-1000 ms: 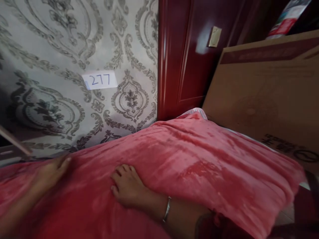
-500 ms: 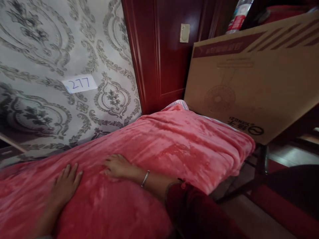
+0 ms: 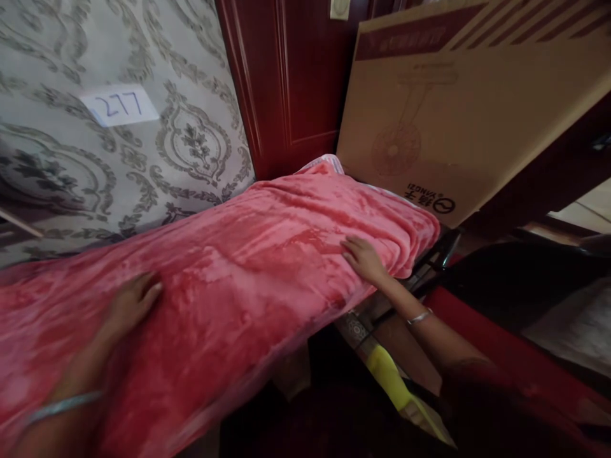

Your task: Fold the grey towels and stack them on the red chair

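Observation:
A red, plush blanket [image 3: 229,280] lies spread over a long raised surface beside the wall, with soft folds near its far right end. My left hand [image 3: 133,302] rests palm down on the blanket's left part, its fingers apart and slightly curled. Toward the right edge, my right hand [image 3: 363,259] lies on the blanket with its fingers stretched out. Neither hand holds anything that I can see. A striped, pale cloth corner [image 3: 334,163] shows from under the blanket at the far end.
Behind the far end leans a large cardboard box [image 3: 458,114] against a dark red door panel [image 3: 310,76]. Patterned wallpaper [image 3: 195,146] bears a paper marked 277 [image 3: 119,105]. At the lower right are a yellow item [image 3: 387,375] and a dark seat [image 3: 529,273].
My right hand has moved right across the blanket, away from my left hand, which stays on the left part. The view has tilted down, showing the floor area at the lower right.

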Demonstrator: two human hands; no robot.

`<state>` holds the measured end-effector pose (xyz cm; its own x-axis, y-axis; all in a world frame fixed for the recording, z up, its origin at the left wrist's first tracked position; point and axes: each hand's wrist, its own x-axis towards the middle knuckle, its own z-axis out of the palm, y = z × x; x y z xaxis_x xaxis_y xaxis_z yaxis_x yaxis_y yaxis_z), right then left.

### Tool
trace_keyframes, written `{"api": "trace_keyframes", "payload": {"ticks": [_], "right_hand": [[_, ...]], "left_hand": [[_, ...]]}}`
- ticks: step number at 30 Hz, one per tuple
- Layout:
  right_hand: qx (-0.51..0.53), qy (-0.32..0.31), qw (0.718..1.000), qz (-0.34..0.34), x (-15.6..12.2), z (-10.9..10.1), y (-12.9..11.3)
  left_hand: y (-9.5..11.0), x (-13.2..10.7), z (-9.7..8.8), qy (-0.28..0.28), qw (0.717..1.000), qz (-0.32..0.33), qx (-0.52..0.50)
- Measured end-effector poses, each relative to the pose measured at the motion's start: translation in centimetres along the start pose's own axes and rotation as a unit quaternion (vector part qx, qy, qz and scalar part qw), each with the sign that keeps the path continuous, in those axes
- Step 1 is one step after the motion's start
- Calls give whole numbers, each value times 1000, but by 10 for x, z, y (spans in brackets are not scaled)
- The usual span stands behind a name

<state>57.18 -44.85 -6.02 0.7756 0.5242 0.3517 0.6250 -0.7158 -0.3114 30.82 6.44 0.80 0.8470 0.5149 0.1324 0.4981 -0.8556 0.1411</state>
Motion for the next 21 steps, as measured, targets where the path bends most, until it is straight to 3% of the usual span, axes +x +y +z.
{"api": "trace_keyframes", "payload": {"ticks": [3, 5, 7, 10, 15, 21], "right_hand": [[21, 95, 995, 17, -41, 0, 41], [36, 153, 987, 20, -65, -1, 49], [42, 191, 980, 21, -85, -3, 41], [58, 205, 977, -12, -104, -7, 10], [70, 169, 976, -117, -114, -4, -41], [38, 136, 972, -186, -111, 11, -47]], "left_hand": [[18, -71, 7, -29, 993, 82, -78], [21, -123, 13, -25, 988, 120, -94], [15, -169, 17, -1, 986, 135, -96], [-5, -219, 15, 47, 988, 118, -85], [-44, -264, -2, 95, 995, 6, -33], [-85, -294, -13, 133, 979, -151, 33]]}}
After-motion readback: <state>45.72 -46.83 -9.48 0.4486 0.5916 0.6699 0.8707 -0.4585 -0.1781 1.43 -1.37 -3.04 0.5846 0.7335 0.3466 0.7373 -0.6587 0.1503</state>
